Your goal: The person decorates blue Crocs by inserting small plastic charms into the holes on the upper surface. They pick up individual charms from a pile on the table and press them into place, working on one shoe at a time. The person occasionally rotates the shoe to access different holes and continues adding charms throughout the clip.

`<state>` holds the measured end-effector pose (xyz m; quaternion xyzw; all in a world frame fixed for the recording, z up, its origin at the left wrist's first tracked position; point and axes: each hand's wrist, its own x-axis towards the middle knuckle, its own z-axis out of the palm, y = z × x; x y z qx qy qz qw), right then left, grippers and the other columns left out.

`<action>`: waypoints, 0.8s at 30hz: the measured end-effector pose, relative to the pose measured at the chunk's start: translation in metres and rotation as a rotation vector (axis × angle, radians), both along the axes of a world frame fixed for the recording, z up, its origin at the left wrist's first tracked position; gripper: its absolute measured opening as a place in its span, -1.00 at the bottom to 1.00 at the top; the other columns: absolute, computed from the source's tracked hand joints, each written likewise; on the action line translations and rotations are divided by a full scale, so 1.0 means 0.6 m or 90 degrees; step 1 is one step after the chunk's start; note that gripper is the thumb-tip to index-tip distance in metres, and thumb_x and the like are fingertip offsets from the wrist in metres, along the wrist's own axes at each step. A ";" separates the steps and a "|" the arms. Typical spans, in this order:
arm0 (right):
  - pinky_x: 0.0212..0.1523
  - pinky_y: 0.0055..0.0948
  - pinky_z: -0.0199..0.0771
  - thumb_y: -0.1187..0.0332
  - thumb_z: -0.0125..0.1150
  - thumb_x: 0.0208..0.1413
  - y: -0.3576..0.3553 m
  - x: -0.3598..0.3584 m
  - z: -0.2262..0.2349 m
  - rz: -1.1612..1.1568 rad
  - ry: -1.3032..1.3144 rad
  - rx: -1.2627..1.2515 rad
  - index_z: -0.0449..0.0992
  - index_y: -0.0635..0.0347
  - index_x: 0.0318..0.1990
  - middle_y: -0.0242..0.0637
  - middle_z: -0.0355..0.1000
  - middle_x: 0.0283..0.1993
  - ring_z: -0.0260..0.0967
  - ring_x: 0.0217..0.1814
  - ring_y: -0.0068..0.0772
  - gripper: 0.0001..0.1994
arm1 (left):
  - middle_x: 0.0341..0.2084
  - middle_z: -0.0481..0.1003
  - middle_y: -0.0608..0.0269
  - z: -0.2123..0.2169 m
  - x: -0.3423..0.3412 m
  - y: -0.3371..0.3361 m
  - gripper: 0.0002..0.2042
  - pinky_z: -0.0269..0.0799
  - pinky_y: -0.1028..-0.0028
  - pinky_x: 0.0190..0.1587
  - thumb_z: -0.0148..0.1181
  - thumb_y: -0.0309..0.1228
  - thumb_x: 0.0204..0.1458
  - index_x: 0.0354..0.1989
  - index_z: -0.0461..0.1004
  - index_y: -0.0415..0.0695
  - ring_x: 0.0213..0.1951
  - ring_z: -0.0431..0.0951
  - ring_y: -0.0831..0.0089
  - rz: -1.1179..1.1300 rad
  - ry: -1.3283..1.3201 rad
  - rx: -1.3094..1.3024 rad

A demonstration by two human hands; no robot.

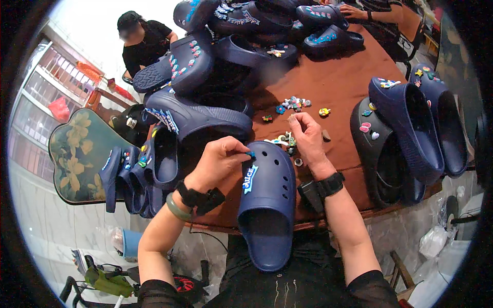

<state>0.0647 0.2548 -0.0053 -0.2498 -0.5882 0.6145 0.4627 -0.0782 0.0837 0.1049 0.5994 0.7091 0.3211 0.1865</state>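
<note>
A navy clog (272, 190) rests toe-away at the near table edge, its opening toward me. A white-and-blue ribbon-shaped charm (249, 179) sits on its left upper side, while bare holes show along the right. At the left of the toe, my left hand (220, 160) pinches a small blue charm (250, 154) against the clog. Beyond the toe to the right, my right hand (309, 141) is raised with thumb and forefinger together; whatever is between them is too small to make out. Several loose charms (281, 139) lie just past the toe, partly hidden by it.
Decorated navy clogs (205, 115) are heaped at the far left, with more (159, 164) at the left edge. Several clogs (411, 133) stand at the right. Colourful charms (296, 104) lie on the brown tablecloth (339, 84). Another person (146, 43) sits far left; a co-worker's hand (354, 12) shows far right.
</note>
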 end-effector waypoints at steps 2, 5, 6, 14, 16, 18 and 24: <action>-0.47 -0.70 0.15 0.34 0.15 0.25 0.001 0.000 -0.001 0.006 -0.013 0.002 0.47 0.21 -0.31 -0.66 0.24 -0.49 0.13 -0.45 -0.83 -0.85 | -0.42 0.52 0.16 -0.019 -0.004 -0.008 -0.89 0.49 0.48 -0.29 0.30 -0.64 -0.09 -0.37 0.55 -0.22 -0.35 0.57 0.34 -0.056 0.126 0.105; -0.47 -0.69 0.16 0.33 0.15 0.25 0.002 0.000 -0.007 -0.001 -0.024 0.023 0.47 0.22 -0.31 -0.66 0.25 -0.49 0.14 -0.46 -0.82 -0.85 | -0.38 0.50 0.09 -0.032 -0.005 -0.016 -0.82 0.52 0.39 -0.29 0.26 -0.70 -0.19 -0.37 0.53 -0.22 -0.30 0.57 0.17 -0.155 0.242 0.168; -0.46 -0.69 0.17 0.33 0.15 0.25 0.000 0.000 -0.005 -0.008 -0.026 0.033 0.47 0.23 -0.31 -0.66 0.26 -0.49 0.14 -0.46 -0.82 -0.85 | -0.36 0.50 0.09 -0.033 -0.004 -0.018 -0.81 0.52 0.39 -0.28 0.26 -0.70 -0.20 -0.37 0.53 -0.23 -0.29 0.57 0.17 -0.169 0.256 0.185; -0.43 -0.66 0.21 0.33 0.17 0.23 -0.015 0.007 0.021 -0.003 -0.098 0.081 0.48 0.25 -0.33 -0.60 0.28 -0.50 0.16 -0.45 -0.79 -0.83 | -0.36 0.48 0.15 -0.040 -0.002 -0.013 -0.87 0.44 0.49 -0.32 0.28 -0.62 -0.06 -0.32 0.51 -0.28 -0.34 0.51 0.39 -0.055 0.034 0.078; -0.43 -0.66 0.22 0.34 0.17 0.23 -0.010 0.007 0.014 0.007 -0.097 0.076 0.48 0.25 -0.33 -0.60 0.29 -0.51 0.17 -0.45 -0.79 -0.84 | -0.38 0.49 0.20 -0.027 0.003 0.003 -0.87 0.40 0.53 -0.33 0.31 -0.61 -0.05 -0.32 0.50 -0.28 -0.35 0.48 0.47 0.042 -0.118 -0.044; -0.43 -0.66 0.22 0.34 0.17 0.22 -0.006 0.008 0.011 0.002 -0.088 0.090 0.48 0.25 -0.33 -0.60 0.29 -0.50 0.17 -0.45 -0.79 -0.84 | -0.39 0.49 0.25 0.002 0.019 0.021 -0.86 0.37 0.55 -0.33 0.33 -0.60 -0.06 -0.34 0.51 -0.28 -0.36 0.46 0.52 0.163 -0.327 -0.189; -0.41 -0.46 0.38 0.30 0.17 0.20 -0.007 0.002 0.003 0.011 -0.104 0.105 0.51 0.26 -0.30 -0.29 0.45 -0.49 0.37 -0.45 -0.54 -0.81 | -0.26 0.52 0.16 -0.068 -0.049 0.018 -0.38 0.40 0.46 -0.20 0.51 -0.39 -0.22 0.05 0.40 -0.37 -0.31 0.48 0.46 0.177 -0.502 -0.228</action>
